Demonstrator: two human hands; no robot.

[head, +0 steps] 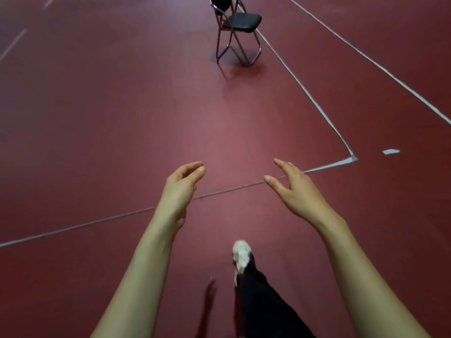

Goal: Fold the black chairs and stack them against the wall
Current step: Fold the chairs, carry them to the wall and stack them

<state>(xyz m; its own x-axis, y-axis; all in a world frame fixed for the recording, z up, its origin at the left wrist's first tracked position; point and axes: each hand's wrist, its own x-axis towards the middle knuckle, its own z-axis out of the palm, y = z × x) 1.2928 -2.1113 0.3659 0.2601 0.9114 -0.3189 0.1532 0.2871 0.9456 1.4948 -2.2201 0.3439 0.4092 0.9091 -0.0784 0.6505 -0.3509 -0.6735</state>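
One black chair [238, 28] is seen unfolded at the top centre of the frame, standing on the red floor [122, 118] just beside a white line [305, 89]; its backrest is cut off by the upper edge. No wall is shown. Both arms are stretched forward in the lower half of the frame, well apart from the chair. The left hand [181, 184] is held with fingers loosely bent and nothing in it; the right hand [292, 189] is spread wide, thumb apart from the fingers, also empty. A white shoe [241, 256] is seen at bottom centre below a dark trouser leg [263, 301].

Several risks can be judged from here. Fingers could be pinched between seat and metal frame if the chair is gripped near its hinges while being folded. The chair could also slide on the smooth floor if it is pushed rather than lifted.
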